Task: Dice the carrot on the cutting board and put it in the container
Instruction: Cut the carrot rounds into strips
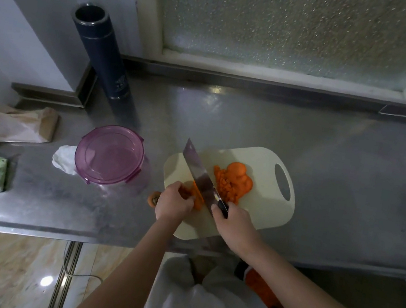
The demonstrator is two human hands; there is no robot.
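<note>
Mid-dicing at the front left corner of the cutting board (253, 217), itself set close to the bench's (328, 176) front edge. Left hand (174, 203) clamped over the uncut carrot pieces (195, 197), fingers curled down onto them, probably to pin them flat and keep fingertips tucked back from the blade. Right hand (232, 221) wrapped tight around the dark handle of the cleaver (200, 172), blade laid flat-side up across the board's left half and angled toward its far left corner, edge down just beside the left fingers. Placed so, likely, to let the knuckles guide each stroke. Near the board's middle, well clear of the blade, a heap of diced carrot (228, 188): small bright-orange cubes, with a few larger rounded slices still whole at the heap's far side. Pushed aside, apparently, to keep the cutting zone free. Off the board, touching or nearly touching its front left corner on the bench, 1 carrot stub (153, 199), orange with a darker cut end. Left of the board, toward the bench's left end, the purple container (112, 156), lid seemingly still on, nothing orange visible inside. Judged roughly halfway through cutting, with transfer not yet begun. Behind the container, a tall dark flask (100, 51) upright near the bench's back edge.
</note>
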